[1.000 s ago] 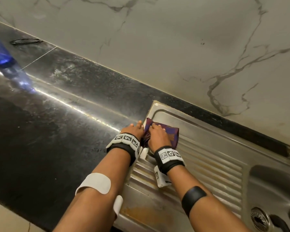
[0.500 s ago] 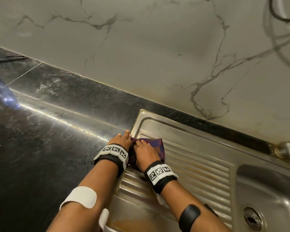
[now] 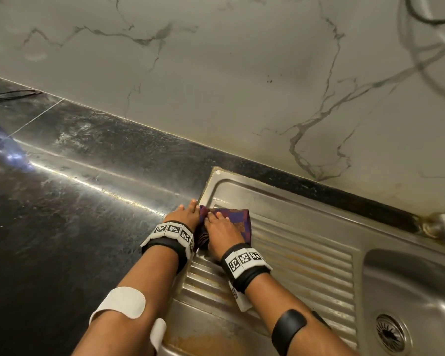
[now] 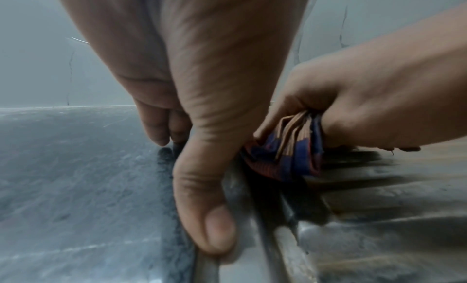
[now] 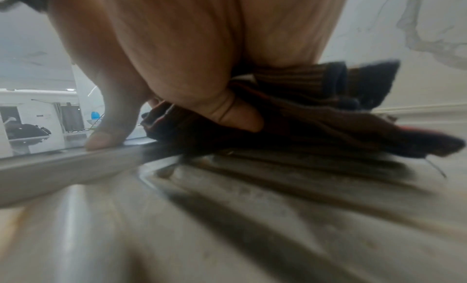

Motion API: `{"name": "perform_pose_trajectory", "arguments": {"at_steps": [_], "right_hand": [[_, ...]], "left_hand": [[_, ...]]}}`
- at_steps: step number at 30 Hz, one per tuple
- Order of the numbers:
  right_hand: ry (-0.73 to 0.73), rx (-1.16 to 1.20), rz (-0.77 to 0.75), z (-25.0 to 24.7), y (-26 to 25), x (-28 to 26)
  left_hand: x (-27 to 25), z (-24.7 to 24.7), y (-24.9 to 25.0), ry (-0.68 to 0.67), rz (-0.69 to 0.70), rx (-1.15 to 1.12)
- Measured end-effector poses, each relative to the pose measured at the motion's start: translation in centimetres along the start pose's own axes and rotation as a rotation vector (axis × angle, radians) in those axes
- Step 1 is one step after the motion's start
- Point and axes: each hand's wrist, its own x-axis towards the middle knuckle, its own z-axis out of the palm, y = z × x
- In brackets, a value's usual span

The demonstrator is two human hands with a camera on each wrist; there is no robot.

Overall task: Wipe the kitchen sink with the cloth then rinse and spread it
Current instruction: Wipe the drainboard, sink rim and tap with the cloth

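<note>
Right hand [image 3: 222, 231] lies on top of the cloth [image 3: 238, 222], fingers curled over the bunched purple-and-orange fabric and gripping it against the ribbed drainboard [image 3: 306, 263] at the far left corner of the steel sink [image 3: 409, 291]. Left hand [image 3: 183, 217] holds nothing: fingers extended, thumb [image 4: 209, 207] lying along the sink's left rim where it meets the black countertop [image 3: 62, 214] (thumb just beside the cloth; contact between them cannot be told).
</note>
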Motion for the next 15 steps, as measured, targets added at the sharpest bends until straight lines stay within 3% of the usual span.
{"name": "perform_pose_trajectory", "arguments": {"at_steps": [8, 15], "right_hand": [[0.081, 0.059, 0.014, 0.1, 3.8, -3.9], [0.143, 0.156, 0.204, 1.6, 10.5, -9.5]], "left_hand": [[0.4, 0.5, -0.2, 0.010, 0.013, 0.046], [0.1, 0.4, -0.1, -0.001, -0.010, -0.028]]}}
